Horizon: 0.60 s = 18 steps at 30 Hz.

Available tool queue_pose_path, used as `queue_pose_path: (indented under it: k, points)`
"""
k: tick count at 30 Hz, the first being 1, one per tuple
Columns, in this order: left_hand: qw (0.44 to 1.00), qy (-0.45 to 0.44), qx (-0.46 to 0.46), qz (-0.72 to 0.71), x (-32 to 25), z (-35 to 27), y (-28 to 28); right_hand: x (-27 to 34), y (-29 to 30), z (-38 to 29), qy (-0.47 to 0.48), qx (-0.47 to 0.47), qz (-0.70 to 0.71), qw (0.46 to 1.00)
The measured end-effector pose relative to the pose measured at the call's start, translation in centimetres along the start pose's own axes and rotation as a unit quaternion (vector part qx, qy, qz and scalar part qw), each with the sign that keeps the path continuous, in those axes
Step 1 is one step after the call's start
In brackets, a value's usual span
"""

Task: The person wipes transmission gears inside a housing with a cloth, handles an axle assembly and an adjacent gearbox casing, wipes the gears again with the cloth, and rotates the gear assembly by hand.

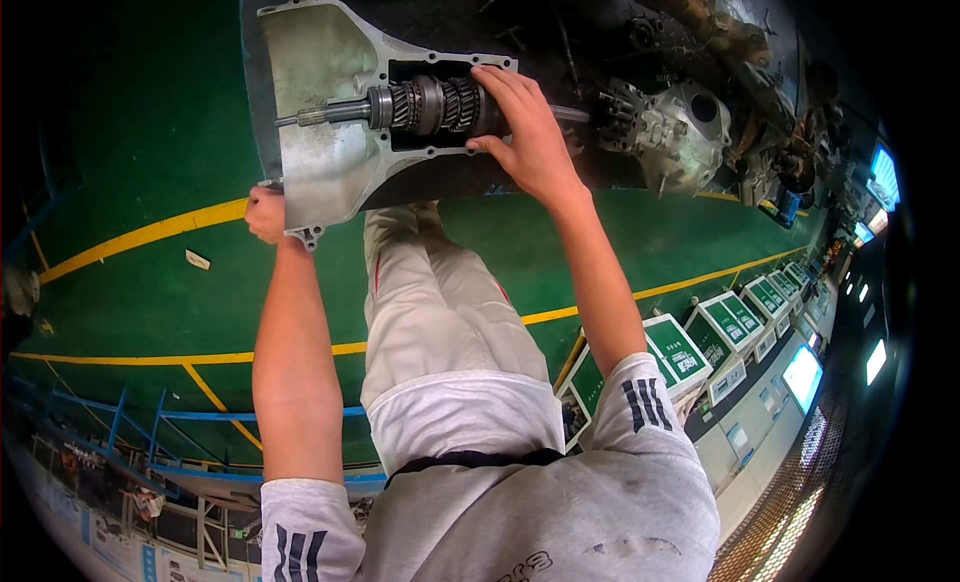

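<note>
An aluminium transmission housing half (330, 162) with a wide bell end lies before me at the bench edge. In its cavity sits a gear shaft assembly (429, 105), lying lengthwise, with helical gears and a splined input shaft (322, 114) that reaches into the bell. My right hand (529, 128) spans the right end of the gears, fingers on the far side and thumb on the near side; a splined shaft end (568, 113) shows beyond it. My left hand (265, 214) is curled at the bell's lower left rim, partly hidden by the flange.
Another metal gearbox casing (679, 135) stands to the right on the dark bench (525, 19). Further right are several greasy drivetrain parts (780, 131). Yellow lines cross the green floor (420, 282). Behind me stand blue rails (202, 415) and green-and-white boxes (679, 349).
</note>
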<state>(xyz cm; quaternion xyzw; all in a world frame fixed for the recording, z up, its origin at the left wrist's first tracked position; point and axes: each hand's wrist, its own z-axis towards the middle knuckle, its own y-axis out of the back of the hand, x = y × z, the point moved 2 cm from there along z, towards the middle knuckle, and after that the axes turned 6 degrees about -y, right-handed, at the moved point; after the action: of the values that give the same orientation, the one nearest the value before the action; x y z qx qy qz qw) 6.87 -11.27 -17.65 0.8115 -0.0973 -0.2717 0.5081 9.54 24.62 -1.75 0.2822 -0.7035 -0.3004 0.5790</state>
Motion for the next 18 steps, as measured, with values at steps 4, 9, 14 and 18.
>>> queue_pose_path:
  k: [4,9,14,18]
  points:
    - [1.000,0.006,-0.006,-0.002,0.22,0.28,-0.10,0.18,0.09,0.14,-0.002,0.002,0.010,1.000]
    - [1.000,-0.005,-0.012,0.008,0.13,0.16,-0.16,0.02,0.31,0.07,-0.020,-0.002,0.016,1.000]
    - [1.000,-0.002,-0.009,0.000,-0.08,-0.05,0.09,-0.33,0.29,-0.07,-0.027,-0.004,0.022,0.999]
    - [1.000,-0.003,-0.005,-0.005,-0.07,-0.06,0.22,-0.26,0.39,-0.02,-0.028,-0.004,0.017,0.999]
